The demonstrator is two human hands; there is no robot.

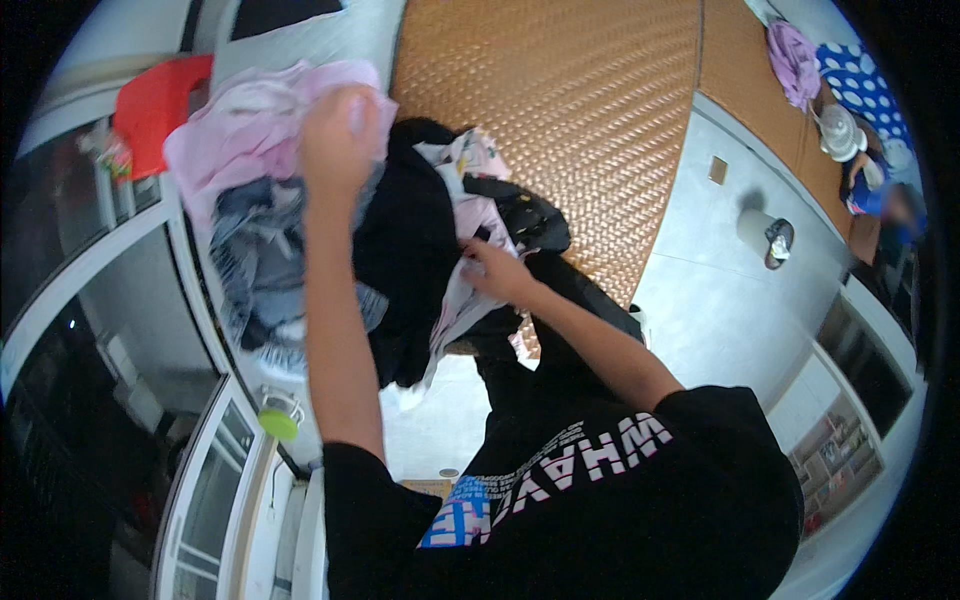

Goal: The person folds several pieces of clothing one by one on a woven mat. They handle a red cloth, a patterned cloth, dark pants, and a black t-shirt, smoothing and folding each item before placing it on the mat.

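Note:
A heap of clothes lies across the near left part of a woven mat (pixel 560 90) and beyond its left edge. My left hand (pixel 340 130) is closed on a pink garment (pixel 235 145) at the heap's far left. Below that lie blue-grey denim clothes (pixel 262 245), next to a large black garment (pixel 405 255) in the middle. My right hand (pixel 497 274) pinches a pale pink-and-white garment (pixel 458 310) at the black one's right edge. Farther right are a dark shiny item (pixel 535 215) and a light patterned cloth (pixel 482 155).
A red plastic chair (pixel 160 110) stands at far left, by glass sliding panels (pixel 150 310). A green-and-white object (pixel 280 420) is beside the frame. A bin (pixel 765 235) stands on the right floor. Far right, a person (pixel 895 205) is near a polka-dot cloth (pixel 865 85).

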